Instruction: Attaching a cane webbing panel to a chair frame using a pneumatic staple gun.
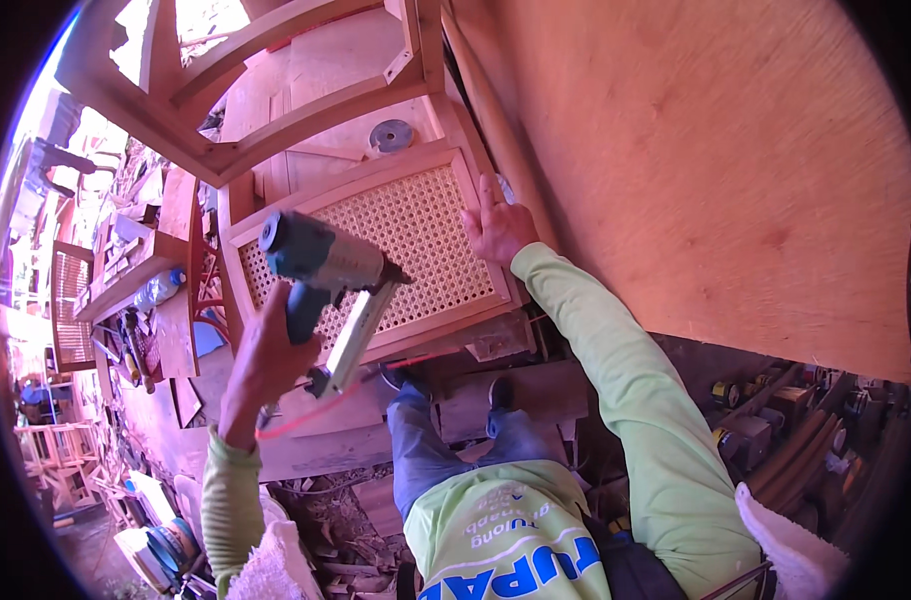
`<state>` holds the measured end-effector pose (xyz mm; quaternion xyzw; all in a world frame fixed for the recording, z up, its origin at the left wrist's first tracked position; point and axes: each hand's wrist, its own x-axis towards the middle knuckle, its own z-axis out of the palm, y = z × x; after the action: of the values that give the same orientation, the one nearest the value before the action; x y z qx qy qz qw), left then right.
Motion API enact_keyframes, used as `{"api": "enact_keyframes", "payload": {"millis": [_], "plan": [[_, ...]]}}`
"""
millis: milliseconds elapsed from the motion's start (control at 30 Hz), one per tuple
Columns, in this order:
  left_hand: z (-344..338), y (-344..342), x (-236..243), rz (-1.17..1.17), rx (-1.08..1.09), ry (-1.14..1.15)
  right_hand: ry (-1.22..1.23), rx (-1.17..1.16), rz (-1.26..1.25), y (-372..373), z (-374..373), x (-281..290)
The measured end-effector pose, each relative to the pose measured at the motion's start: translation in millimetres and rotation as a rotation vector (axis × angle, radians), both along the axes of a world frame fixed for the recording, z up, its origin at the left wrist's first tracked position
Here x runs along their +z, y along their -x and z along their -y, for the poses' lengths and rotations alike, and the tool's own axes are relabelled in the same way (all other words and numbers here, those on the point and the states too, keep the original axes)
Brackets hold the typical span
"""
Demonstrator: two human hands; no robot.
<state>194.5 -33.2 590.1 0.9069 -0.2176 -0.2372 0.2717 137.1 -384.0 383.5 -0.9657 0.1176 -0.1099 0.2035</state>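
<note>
Clearly, the left hand (260, 365) is wrapped tight round the handle of a teal nail gun (325, 275), left of centre in the frame, its nose aimed toward the cane panel (405, 235) at centre. A red hose (305, 415) trails from the gun's base toward the lower left. The right hand (497, 228) lies open and flat on the panel's right frame rail, fingers spread, holding nothing but steadying the wood.

The gun looks heavy and top-weighted, rigid, with a hard smooth body; the handle is the sound place for a grip, and the long pale magazine under it is best left alone. The hose may tug at the wrist.

The panel seems light for its size. Its wooden frame is stiff and safe to press or lift by the rails, while the woven cane in the middle looks springy and fragile, likely to dent or tear under a fingertip or the gun's nose.

A large plywood sheet (715, 170) fills the upper right, and a wooden chair frame (245, 90) stands at upper left.
</note>
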Motion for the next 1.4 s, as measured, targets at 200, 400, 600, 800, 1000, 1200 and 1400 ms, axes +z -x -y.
{"api": "enact_keyframes", "payload": {"millis": [200,400,600,800,1000,1200,1400], "plan": [[5.6,78.9,11.3,-0.456,0.151,0.451,-0.056,0.008,0.016,1.9,2.8,-0.3],[37.1,119.9,-5.3,-0.429,0.073,0.486,-0.071,0.006,0.071,4.9,5.4,0.0],[61.1,133.6,-23.5,0.117,-0.119,0.256,-0.053,-0.005,-0.023,3.9,2.8,-6.7],[56.2,144.8,-24.2,-0.038,0.018,0.403,-0.062,0.034,0.017,12.5,3.1,-3.7],[50.8,152.3,-21.6,-0.133,0.069,0.531,-0.110,0.094,-0.067,21.3,10.1,-8.1],[65.1,152.2,-18.8,-0.068,-0.016,0.363,-0.129,0.125,-0.002,21.4,11.2,-13.6],[91.2,149.2,-32.6,-0.083,-0.055,0.328,-0.159,0.118,-0.042,25.1,12.0,-10.5]]}}
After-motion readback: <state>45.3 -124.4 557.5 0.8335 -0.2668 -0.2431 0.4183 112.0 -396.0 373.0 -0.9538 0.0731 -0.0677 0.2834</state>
